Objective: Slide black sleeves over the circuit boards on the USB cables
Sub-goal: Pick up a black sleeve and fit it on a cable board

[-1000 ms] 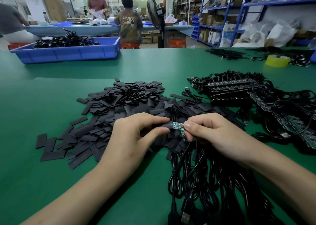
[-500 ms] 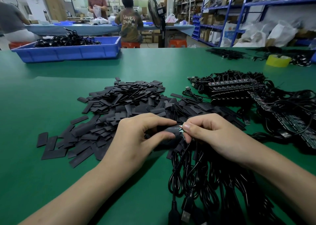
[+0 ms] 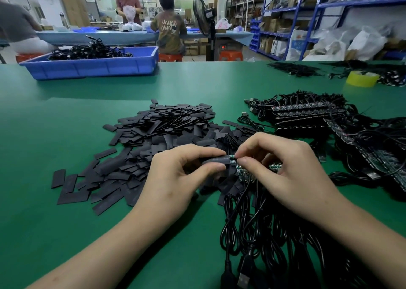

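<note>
My left hand (image 3: 175, 176) pinches a black sleeve (image 3: 216, 159) between thumb and fingers. A small green circuit board (image 3: 232, 159) sticks out of the sleeve's right end, and my right hand (image 3: 283, 170) pinches that exposed end. More green boards (image 3: 243, 174) on black USB cables (image 3: 252, 234) lie under my right hand, partly hidden by it. A big heap of loose black sleeves (image 3: 158, 139) covers the green table (image 3: 55, 135) behind and left of my hands.
Rows of boards with coiled cables (image 3: 307, 113) lie at the right. A blue bin (image 3: 92, 62) of cables stands at the back left, a yellow tape roll (image 3: 362, 79) at the back right. People work at a far table.
The sleeve has slid right over the board until only its tip shows. My right hand has shifted its pinch to that tip, uncovering other boards beneath it.
</note>
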`<control>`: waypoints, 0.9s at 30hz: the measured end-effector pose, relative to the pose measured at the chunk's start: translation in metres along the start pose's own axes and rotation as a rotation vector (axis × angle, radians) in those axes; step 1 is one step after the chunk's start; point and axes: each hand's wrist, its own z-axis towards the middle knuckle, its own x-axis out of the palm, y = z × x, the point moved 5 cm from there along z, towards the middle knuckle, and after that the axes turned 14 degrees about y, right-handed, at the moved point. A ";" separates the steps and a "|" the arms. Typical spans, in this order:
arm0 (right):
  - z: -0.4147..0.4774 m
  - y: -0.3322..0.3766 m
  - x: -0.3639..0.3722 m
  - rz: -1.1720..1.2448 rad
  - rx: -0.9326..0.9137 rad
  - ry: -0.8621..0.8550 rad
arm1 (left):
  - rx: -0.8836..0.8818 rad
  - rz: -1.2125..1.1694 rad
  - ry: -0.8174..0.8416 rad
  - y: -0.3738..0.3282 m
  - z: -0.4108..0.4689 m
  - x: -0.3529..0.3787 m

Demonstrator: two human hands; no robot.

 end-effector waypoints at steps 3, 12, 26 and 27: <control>-0.001 0.001 -0.001 -0.047 -0.029 -0.020 | -0.011 -0.062 0.006 0.001 0.000 0.001; -0.001 0.005 -0.001 -0.157 -0.110 -0.027 | -0.029 -0.208 0.016 -0.001 -0.002 0.004; -0.002 0.002 -0.004 -0.015 0.009 -0.095 | -0.002 -0.193 -0.019 -0.006 -0.002 0.004; -0.002 0.003 -0.003 -0.018 0.011 -0.094 | -0.004 -0.192 -0.020 -0.007 -0.003 0.004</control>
